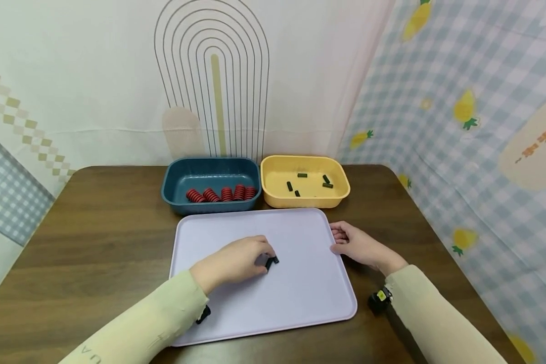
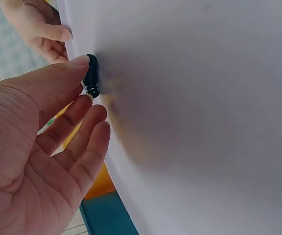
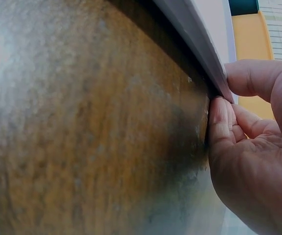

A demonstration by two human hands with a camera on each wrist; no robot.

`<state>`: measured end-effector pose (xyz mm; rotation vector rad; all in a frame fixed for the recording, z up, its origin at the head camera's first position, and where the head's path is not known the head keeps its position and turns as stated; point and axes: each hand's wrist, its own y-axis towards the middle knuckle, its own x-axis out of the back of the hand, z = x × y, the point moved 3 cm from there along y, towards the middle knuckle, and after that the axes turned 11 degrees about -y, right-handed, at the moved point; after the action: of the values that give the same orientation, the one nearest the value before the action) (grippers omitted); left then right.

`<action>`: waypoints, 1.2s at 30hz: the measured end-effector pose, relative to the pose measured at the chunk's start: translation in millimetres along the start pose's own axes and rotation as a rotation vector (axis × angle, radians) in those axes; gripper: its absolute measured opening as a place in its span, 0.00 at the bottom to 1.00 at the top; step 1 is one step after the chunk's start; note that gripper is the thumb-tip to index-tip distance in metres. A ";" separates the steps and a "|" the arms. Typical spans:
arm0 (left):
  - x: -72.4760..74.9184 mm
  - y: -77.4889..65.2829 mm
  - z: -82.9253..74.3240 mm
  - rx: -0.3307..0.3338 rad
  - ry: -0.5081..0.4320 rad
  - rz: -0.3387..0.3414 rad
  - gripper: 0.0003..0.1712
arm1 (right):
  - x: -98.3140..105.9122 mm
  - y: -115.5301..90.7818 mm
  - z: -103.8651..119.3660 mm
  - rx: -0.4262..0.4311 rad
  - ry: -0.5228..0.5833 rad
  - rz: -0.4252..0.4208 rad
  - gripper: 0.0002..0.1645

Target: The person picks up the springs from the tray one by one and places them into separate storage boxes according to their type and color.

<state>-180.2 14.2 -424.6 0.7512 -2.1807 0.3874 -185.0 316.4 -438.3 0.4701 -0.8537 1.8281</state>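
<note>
Over the middle of the pale lilac tray [image 1: 300, 283], my left hand [image 1: 236, 259] pinches a small dark green spring [image 2: 91, 76] between thumb and forefinger. In the head view a short dark piece [image 1: 276, 260] shows beside the fingertips; whether it is a second spring cannot be told. The left wrist view has the left hand [image 2: 48, 132] with its other fingers loosely bent. My right hand [image 1: 361, 245] grips the tray's right rim, thumb above and fingers below, as the right wrist view also shows.
Behind the tray, a blue bin [image 1: 209, 207] holds several red springs [image 1: 226, 194]. Touching its right side, a yellow bin [image 1: 305, 202] holds several dark green springs [image 1: 302, 175]. All stand on a brown wooden table [image 1: 95, 242], with patterned cloth hanging behind and at the right.
</note>
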 end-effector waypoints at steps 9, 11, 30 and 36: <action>-4.6 1.2 -0.8 -0.037 0.008 -0.021 0.16 | -2.0 0.7 -4.9 -0.014 -0.013 0.004 0.34; -5.1 1.4 -1.8 -0.039 0.009 -0.027 0.17 | -1.9 1.5 -5.1 -0.015 -0.015 0.001 0.33; 7.0 -0.3 10.2 0.011 -0.160 -0.092 0.18 | -0.3 2.5 -5.4 -0.022 -0.024 0.000 0.33; 14.1 2.0 22.7 0.091 -0.331 -0.144 0.16 | -1.6 2.3 -4.1 -0.012 -0.023 0.000 0.33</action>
<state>-202.0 -0.9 -428.7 1.0806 -2.4071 0.3061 -186.2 317.8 -442.9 0.4841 -0.8795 1.8195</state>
